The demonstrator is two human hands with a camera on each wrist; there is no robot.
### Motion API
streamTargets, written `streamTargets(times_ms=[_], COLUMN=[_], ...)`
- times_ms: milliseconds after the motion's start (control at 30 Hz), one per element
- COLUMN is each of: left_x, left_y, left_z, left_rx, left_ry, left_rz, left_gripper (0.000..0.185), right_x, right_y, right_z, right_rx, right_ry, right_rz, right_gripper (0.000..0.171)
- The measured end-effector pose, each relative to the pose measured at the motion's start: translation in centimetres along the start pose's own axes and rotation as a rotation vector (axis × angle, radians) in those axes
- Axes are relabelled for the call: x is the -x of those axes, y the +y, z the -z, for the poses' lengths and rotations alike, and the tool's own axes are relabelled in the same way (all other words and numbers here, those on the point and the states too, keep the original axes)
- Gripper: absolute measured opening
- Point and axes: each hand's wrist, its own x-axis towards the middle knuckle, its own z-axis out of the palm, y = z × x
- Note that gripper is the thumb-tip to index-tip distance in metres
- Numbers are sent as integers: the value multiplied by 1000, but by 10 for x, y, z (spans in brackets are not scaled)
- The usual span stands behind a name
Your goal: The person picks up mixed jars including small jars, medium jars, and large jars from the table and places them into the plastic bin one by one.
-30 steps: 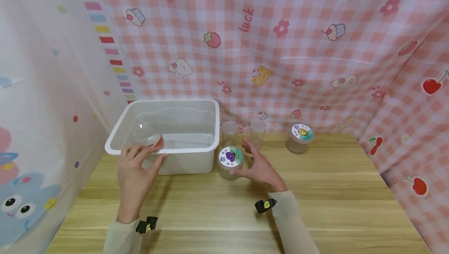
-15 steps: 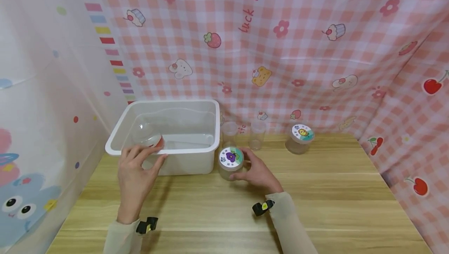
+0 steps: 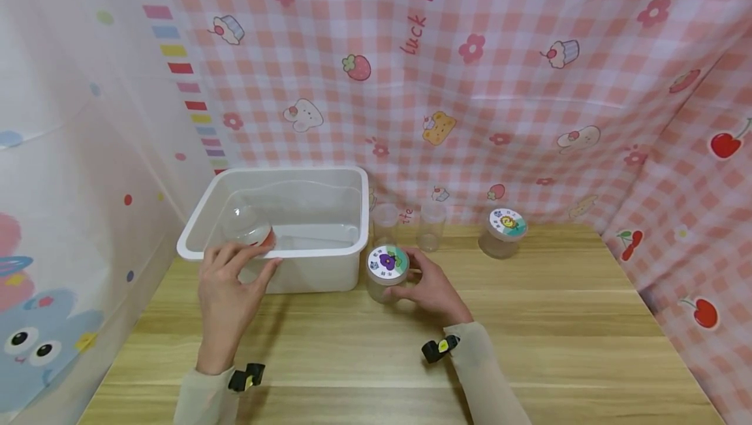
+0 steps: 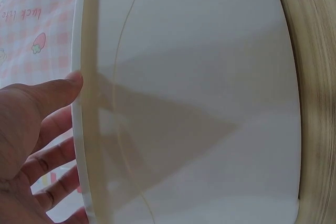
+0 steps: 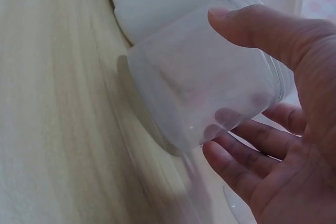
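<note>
- Jar with the purple-flower lid: a clear plastic jar at the middle of the head view, just right of the tub's near corner, gripped by the right hand. It is named first because it is the one thing actually held.
- Counter: pale wood planks across the lower half of the frame, carrying everything else.
- White tub: left of centre, an open rectangular bin; a clear dome-shaped piece with a red spot lies inside near its front wall.
- Left hand: lower left of centre, fingers straight and spread, their tips laid on the tub's near rim, holding nothing. In my view this is a steadying touch on the tub.
- Right hand: thumb and fingers curled round the jar's side wall. The right wrist view shows the jar tilted in that grasp, thumb on one side, fingers on the other.
- Second lidded jar: right of centre near the backdrop, well apart from both hands.
- Two small clear cups: lidless, just behind the held jar.
</note>
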Motion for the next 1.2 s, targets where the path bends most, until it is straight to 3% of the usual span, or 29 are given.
streamTargets(times_ms=[367, 667, 1200], left_x=[0, 0, 0], left_y=[-1, -1, -3], left_z=[0, 0, 1], left_rx=[-1, -3, -3], left_ry=[1, 0, -21], left_rz=[6, 5, 11], left_gripper=[34, 33, 31], right_x=[4, 7, 13], right_y=[-11, -23, -42], right_z=[13, 23, 26], right_rx=[32, 49, 62], right_ry=[59, 91, 138], right_rz=[21, 79, 60], right_gripper=[87, 80, 87])
